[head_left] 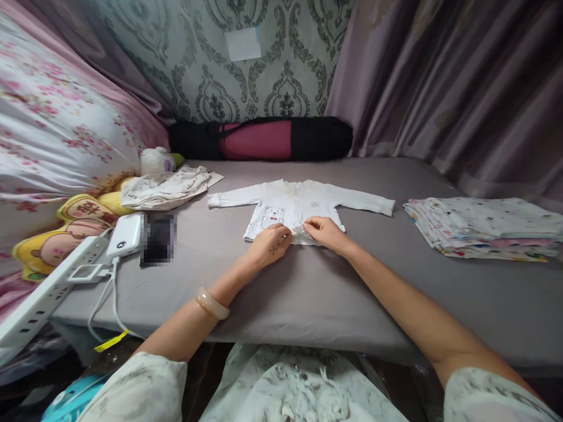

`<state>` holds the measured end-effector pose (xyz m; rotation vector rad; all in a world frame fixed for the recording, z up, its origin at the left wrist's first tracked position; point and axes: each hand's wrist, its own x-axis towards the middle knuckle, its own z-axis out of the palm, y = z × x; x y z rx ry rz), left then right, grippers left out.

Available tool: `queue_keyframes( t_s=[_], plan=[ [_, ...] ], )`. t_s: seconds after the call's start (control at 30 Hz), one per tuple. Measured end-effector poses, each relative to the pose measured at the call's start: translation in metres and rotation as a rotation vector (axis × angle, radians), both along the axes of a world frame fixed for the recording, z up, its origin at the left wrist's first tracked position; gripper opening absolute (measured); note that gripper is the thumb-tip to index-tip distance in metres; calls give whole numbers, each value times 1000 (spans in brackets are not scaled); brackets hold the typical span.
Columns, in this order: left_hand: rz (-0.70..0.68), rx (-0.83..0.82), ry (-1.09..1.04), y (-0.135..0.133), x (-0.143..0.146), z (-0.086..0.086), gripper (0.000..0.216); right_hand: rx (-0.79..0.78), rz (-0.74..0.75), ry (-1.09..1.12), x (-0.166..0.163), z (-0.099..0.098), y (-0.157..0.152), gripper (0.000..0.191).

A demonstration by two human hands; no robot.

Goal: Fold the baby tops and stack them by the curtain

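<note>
A small white long-sleeved baby shirt [303, 202] lies spread on the grey sheet, its sleeves stretched out to both sides. A bear with a red bow tie is printed on its left front. My left hand [271, 241] is closed at the lower hem, fingers pinching the cloth near the middle. Just to the right, my right hand [324, 232] pinches the hem too, thumb and forefinger together. Between the two hands the hem is slightly bunched. A pale bangle [213, 303] circles my left wrist area.
Folded printed cloths [484, 228] form a stack at the right. Crumpled patterned cloth [167, 189] lies at the left, near a power bank [125, 235], a blurred dark object [159, 240] and a power strip [48, 293]. A black-and-red long bag [259, 139] rests along the wall.
</note>
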<state>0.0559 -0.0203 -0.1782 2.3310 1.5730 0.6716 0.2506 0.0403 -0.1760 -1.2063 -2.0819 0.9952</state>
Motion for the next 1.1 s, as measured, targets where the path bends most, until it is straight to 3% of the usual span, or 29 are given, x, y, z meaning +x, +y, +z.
queue_keyframes(
  t_s=[0.2,0.37,0.47,0.63,0.73,0.93,1.1],
  plan=[
    [-134,42,13,-5,0,-2,26,52,47,-24,-1,6,-6,25],
    [-242,-25,62,-7,-6,-4,41,166,343,-231,1,15,-15,25],
    [-66,-70,-27,6,-16,0,39,196,342,-334,-3,19,-8,28],
    [499,-5,100,50,-36,5,32,361,113,-480,-36,6,18,42],
    [775,-105,188,74,-43,7,35,319,64,-562,-62,-7,32,57],
    [936,-278,90,100,-51,2,49,248,44,-606,-82,-20,42,64],
    [973,-307,-40,110,-51,-8,40,259,24,-583,-81,-24,41,64]
  ],
)
